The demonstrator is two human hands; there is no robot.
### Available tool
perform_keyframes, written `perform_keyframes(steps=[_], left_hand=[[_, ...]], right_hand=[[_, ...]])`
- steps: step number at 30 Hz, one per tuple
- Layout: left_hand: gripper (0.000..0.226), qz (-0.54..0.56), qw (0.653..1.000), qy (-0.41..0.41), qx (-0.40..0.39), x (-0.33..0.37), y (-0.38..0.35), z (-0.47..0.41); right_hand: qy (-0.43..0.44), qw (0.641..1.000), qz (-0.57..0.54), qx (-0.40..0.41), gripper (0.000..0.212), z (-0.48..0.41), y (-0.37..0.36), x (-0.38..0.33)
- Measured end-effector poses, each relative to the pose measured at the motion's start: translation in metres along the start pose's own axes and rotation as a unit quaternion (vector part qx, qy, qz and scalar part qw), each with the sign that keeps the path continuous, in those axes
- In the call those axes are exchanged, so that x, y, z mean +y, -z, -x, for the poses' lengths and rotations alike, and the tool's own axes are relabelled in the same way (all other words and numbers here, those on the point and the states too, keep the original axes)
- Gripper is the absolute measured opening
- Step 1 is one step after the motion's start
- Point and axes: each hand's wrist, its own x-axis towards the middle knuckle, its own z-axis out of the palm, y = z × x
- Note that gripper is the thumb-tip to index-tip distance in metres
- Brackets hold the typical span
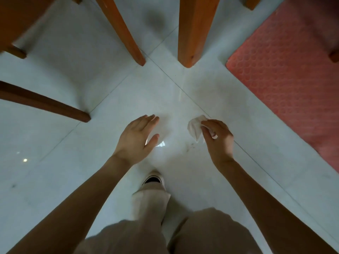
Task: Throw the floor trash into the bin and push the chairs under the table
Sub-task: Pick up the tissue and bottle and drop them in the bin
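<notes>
Dim, glare spots on floor (55,143), soft blur, wide-angle edge distortion

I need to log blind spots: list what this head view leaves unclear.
- Bin: nowhere in frame.
- Table top and chair seats: cut off by the top edge; only wooden legs show.
- Tissue: partly covered by the right hand.
- Floor under the open left hand: hidden.
</notes>
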Motion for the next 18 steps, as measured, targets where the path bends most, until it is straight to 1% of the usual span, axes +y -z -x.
perform_keyframes(steps=[5,9,12,15,18], left_hand=[[0.053,-0.002,0.999,-0.017,0.036,0.066,0.143,0.054],[0.053,-0.02,0.997,-0.026,0.072,0.133,0.28,0.11],[0.053,-0.002,0.995,-0.021,0.098,0.19,0.38,0.16],[0.052,0.034,0.99,-0.019,0.139,0.243,0.468,0.217],[0.051,0.047,0.978,-0.014,0.2,0.288,0.534,0.276]], right_hand=[[0.026,1.0,-0.007,0.011,0.019,0.012,0.118,-0.126],[0.053,0.998,-0.017,0.034,0.018,0.019,0.23,-0.243],[0.052,0.996,-0.051,0.047,0.021,0.03,0.316,-0.333],[0.079,0.993,-0.058,0.068,0.019,0.05,0.397,-0.414],[0.122,0.987,-0.051,0.087,0.014,0.076,0.464,-0.48]])
